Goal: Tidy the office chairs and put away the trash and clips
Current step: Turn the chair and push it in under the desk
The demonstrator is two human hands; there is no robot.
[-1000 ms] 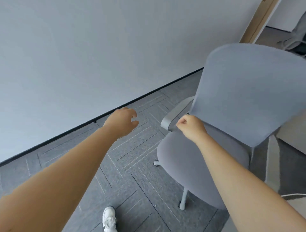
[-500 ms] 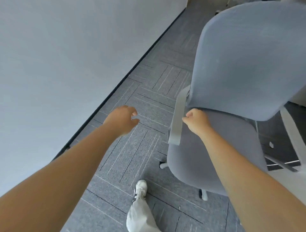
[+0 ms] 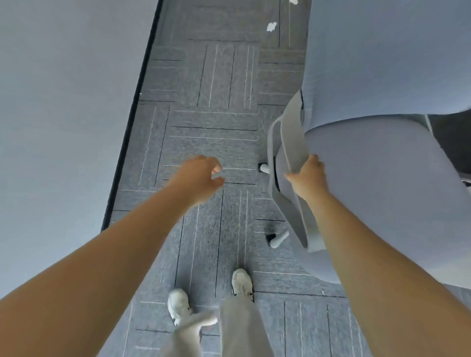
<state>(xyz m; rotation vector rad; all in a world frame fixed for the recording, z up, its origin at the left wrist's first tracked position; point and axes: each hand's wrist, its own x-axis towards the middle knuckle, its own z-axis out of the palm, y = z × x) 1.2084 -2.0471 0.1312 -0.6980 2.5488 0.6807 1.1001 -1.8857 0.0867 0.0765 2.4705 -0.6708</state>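
A grey office chair [image 3: 377, 183] fills the right side, its backrest at the top right and its seat below it. My right hand [image 3: 309, 177] grips the chair's light grey left armrest [image 3: 293, 142] near its middle. My left hand [image 3: 201, 178] hovers over the carpet to the left of the chair, holding nothing, fingers loosely curled and apart. Two white scraps of crumpled paper trash lie on the carpet far ahead, one [image 3: 271, 26] near the backrest edge and another [image 3: 293, 2] at the top border.
A pale wall [image 3: 63, 114] with a dark baseboard runs along the left. Grey patterned carpet tiles [image 3: 216, 102] form a corridor between wall and chair. The chair's castor legs [image 3: 276, 239] stick out near my white shoes [image 3: 240, 281].
The view has tilted down and turned along the wall. The chair has swung closer on my right, and my right hand has shifted from the backrest edge onto the armrest.
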